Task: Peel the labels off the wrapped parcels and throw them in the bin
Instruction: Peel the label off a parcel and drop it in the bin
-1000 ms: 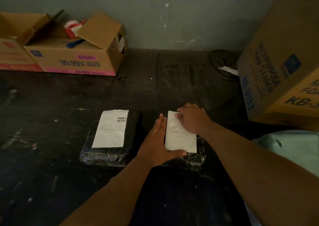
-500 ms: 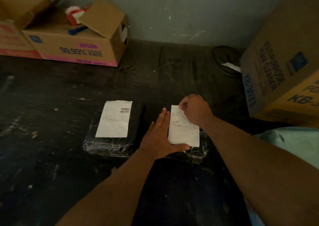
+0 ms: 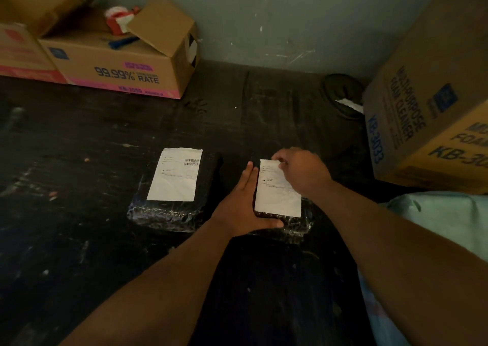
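Dim room, scuffed dark floor (image 3: 79, 139) under a grey wall (image 3: 264, 15): open carton (image 3: 118, 62) far left, labelled parcel (image 3: 169, 208), left hand (image 3: 243, 203) flat-fingered steadying second parcel (image 3: 298, 221), right hand (image 3: 301, 171) pinching its label (image 3: 274, 192) corner, dark bin (image 3: 340, 94), big box (image 3: 435, 102).

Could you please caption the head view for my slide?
Left hand steadies a parcel while right hand pinches its label.

free: dark floor (image 3: 277, 113) beyond parcels | blocked: right foam-cleaner box (image 3: 427, 113), back-left open box (image 3: 118, 68)
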`<control>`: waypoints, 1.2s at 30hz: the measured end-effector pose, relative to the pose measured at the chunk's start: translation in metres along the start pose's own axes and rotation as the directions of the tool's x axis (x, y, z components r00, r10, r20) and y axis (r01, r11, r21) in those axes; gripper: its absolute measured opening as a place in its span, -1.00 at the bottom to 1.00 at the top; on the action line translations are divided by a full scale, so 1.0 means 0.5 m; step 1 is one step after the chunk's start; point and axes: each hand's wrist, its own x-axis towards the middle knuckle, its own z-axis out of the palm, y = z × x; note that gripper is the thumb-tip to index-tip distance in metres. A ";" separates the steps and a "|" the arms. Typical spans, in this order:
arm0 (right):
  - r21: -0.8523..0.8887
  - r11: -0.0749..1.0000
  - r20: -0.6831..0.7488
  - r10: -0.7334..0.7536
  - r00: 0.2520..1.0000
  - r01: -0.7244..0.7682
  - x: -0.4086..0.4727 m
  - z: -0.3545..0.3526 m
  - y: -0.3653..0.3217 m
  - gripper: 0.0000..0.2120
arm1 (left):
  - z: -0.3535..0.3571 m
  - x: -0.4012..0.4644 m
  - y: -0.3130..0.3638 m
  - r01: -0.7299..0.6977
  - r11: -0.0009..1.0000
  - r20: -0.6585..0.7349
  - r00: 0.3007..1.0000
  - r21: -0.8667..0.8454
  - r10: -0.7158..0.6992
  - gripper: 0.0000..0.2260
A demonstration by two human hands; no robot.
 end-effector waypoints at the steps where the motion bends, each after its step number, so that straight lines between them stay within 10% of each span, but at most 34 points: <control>1: -0.052 0.998 0.007 -0.022 1.000 0.022 -0.001 -0.006 -0.005 -0.77 | 0.002 -0.001 -0.001 0.002 1.000 -0.002 1.000 -0.009 -0.002 0.29; 9: 0.046 0.984 0.161 -0.180 0.970 0.174 -0.020 -0.065 -0.013 -0.77 | -0.001 0.003 0.004 0.077 0.997 0.018 0.997 0.024 -0.077 0.28; 36: 0.108 0.974 -0.079 -0.191 0.978 0.199 -0.180 -0.228 -0.049 -0.78 | 0.000 0.011 -0.002 0.102 0.988 0.025 0.994 0.120 -0.106 0.33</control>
